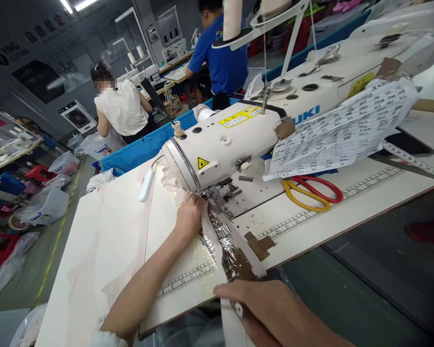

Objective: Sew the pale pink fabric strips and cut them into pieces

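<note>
Far left, beyond my table (94, 250), bags and bins on the floor blur together and I cannot make them out. Pale fabric (123, 226) lies spread over the left of the table, its near edge cut off by the frame.

My left hand (190, 217) rests flat on a narrow strip of cloth (211, 226) right at the sewing machine (231, 140), fingers pressing it down beside the needle; the fingertips are hidden under the machine head, and the needle itself is too small to see.

My right hand (271, 313) sits at the near table edge, pinching the same strip where it hangs off the table; the lower part of the hand is cut off. Shiny foil tape (227, 246) runs between my hands.

Further right, scissors (313, 193) lie half hidden beneath a printed sheet (343, 125) taped to the machine. Two people sit working at machines well behind it.
</note>
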Tool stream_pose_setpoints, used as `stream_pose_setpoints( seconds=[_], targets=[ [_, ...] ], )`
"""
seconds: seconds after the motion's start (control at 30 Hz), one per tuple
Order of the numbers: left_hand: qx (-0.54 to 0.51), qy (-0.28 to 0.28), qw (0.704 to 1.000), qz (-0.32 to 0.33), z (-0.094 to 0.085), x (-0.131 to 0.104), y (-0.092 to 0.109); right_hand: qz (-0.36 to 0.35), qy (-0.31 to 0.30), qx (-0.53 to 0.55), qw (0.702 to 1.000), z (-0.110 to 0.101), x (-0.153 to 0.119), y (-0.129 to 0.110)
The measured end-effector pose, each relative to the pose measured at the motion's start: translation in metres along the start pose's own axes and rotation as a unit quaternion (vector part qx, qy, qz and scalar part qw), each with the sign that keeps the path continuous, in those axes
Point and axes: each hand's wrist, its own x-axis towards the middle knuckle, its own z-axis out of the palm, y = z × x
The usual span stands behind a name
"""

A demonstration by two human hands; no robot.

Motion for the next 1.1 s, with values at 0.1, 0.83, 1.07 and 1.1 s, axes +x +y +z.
stream_pose_setpoints(
  seconds=[0.1, 0.83, 1.07, 1.1],
  targets=[
    [-0.147, 0.06, 0.986, -0.051, 0.003, -0.003, -0.006, 0.051, 0.051, -0.066, 0.995, 0.001, 0.01, 0.026],
    [-0.26, 0.078, 0.961, -0.042, 0.011, -0.005, -0.018, -0.032, 0.236, -0.359, 0.902, 0.018, 0.079, 0.09],
    [-0.233, 0.057, 0.97, -0.032, 0.009, -0.003, -0.018, -0.046, 0.222, -0.39, 0.892, 0.019, 0.079, 0.094],
    [-0.227, 0.051, 0.972, -0.042, 0.009, -0.003, -0.018, -0.048, 0.221, -0.394, 0.891, 0.019, 0.078, 0.094]
  ],
)
